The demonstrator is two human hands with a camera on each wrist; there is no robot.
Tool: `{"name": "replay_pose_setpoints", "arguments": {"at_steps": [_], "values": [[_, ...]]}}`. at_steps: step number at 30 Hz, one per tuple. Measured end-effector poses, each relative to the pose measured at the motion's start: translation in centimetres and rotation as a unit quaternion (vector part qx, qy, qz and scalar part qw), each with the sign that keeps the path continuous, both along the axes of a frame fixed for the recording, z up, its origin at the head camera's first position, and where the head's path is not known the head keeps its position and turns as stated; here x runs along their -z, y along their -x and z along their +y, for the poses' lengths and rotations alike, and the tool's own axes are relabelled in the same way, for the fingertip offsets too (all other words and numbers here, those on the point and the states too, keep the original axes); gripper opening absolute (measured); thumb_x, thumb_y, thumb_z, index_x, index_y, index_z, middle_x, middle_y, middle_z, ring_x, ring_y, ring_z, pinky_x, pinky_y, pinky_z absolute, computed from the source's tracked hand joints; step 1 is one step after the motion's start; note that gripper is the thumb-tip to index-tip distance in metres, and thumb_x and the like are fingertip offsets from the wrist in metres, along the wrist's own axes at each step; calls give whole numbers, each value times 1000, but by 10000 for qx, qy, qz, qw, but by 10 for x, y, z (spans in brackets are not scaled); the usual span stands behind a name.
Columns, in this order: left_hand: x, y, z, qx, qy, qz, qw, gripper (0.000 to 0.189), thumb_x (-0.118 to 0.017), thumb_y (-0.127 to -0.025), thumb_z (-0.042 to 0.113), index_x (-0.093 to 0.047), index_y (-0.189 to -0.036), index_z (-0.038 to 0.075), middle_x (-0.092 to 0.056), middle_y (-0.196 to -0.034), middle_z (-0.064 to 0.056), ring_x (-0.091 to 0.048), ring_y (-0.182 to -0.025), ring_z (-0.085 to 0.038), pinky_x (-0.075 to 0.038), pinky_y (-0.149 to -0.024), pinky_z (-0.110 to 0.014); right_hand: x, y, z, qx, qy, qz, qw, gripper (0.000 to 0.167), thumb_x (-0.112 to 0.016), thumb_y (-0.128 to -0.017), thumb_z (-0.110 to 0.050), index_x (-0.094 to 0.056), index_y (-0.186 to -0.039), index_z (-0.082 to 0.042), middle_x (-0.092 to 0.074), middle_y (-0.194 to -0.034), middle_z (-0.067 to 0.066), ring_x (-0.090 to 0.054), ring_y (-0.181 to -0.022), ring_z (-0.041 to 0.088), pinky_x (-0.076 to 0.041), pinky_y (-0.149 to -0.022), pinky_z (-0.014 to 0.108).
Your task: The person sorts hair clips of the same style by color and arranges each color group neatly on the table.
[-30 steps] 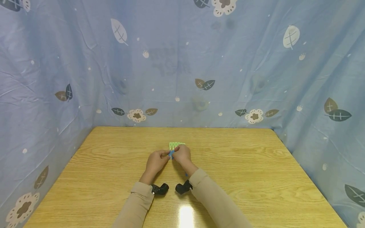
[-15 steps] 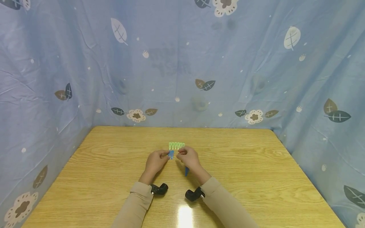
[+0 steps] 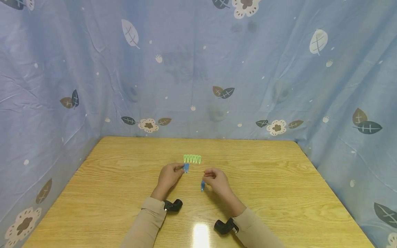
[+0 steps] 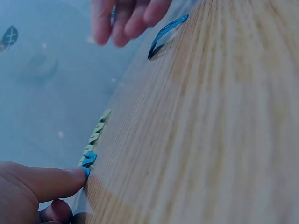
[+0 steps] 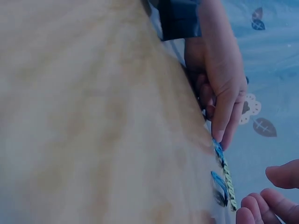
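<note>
My left hand (image 3: 169, 177) pinches one blue snap hair clip (image 4: 87, 171) at its edge between thumb and fingertips, low at the table. Right beside it lies a second blue hair clip (image 3: 187, 167). Just beyond them, several light green hair clips (image 3: 192, 158) stand side by side in a row. My right hand (image 3: 217, 181) hovers with loosely bent fingers and nothing between them, over a lone blue hair clip (image 3: 203, 186). In the left wrist view a gap shows between the right fingers (image 4: 133, 21) and this lone clip (image 4: 168, 33).
All the clips are on a wooden table (image 3: 263, 193). A blue curtain (image 3: 198, 69) with leaf and flower prints hangs at the back and both sides. Black wrist cameras (image 3: 173, 205) sit on both forearms below beige sleeves (image 3: 149, 220).
My right hand has left the blue hair clips by the left hand and moved right and nearer, to above the lone blue clip. The left hand has stayed in place.
</note>
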State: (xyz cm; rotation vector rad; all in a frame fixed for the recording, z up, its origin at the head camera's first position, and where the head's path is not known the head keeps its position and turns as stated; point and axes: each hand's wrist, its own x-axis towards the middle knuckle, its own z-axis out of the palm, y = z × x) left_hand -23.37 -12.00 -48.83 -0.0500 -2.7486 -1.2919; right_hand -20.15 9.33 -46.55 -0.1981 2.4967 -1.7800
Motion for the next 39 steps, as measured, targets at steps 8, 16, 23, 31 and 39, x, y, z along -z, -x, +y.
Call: {"name": "replay_pose_setpoints", "arguments": {"at_steps": [8, 16, 23, 31, 39], "values": [[-1, -2, 1, 29, -44, -16, 10000, 29, -68, -87, 21, -71, -115, 15, -44, -53, 3, -34, -46, -10, -31, -44, -23, 6, -15, 7, 94, -15, 81, 9999, 26, -69, -83, -5, -63, -105, 8, -67, -97, 16, -64, -87, 21, -54, -75, 25], [1, -1, 0, -21, 28, -4, 10000, 29, -69, -86, 21, -71, -115, 16, -47, -56, 2, -35, -48, -10, -32, -44, -23, -3, -26, 6, -45, 14, 138, 9999, 27, -66, -84, -1, -60, -108, 12, -65, -101, 23, -63, -91, 28, -54, -77, 30], [2, -1, 1, -14, 41, 12, 10000, 29, -69, -86, 21, -71, -115, 15, -48, -57, 2, -36, -48, -10, -32, -44, -23, 16, -18, 7, -40, -439, 309, 9985, 29, -71, -81, -6, -63, -106, 5, -65, -98, 13, -61, -87, 19, -53, -75, 24], [0, -1, 1, 36, 117, 78, 9999, 29, -69, -86, 20, -70, -115, 15, -48, -58, 2, -35, -48, -10, -31, -43, -22, 13, -19, -2, 130, -1181, 631, 9909, 27, -72, -78, -7, -63, -101, 3, -63, -89, 7, -59, -79, 15, -53, -69, 23], [0, -1, 1, 7, 89, 66, 9999, 29, -69, -86, 20, -71, -115, 15, -45, -55, 3, -33, -46, -9, -30, -42, -20, 10, -19, -10, 194, -1996, 971, 9749, 23, -73, -78, -7, -66, -98, 2, -61, -80, 2, -54, -71, 10, -49, -63, 20]]}}
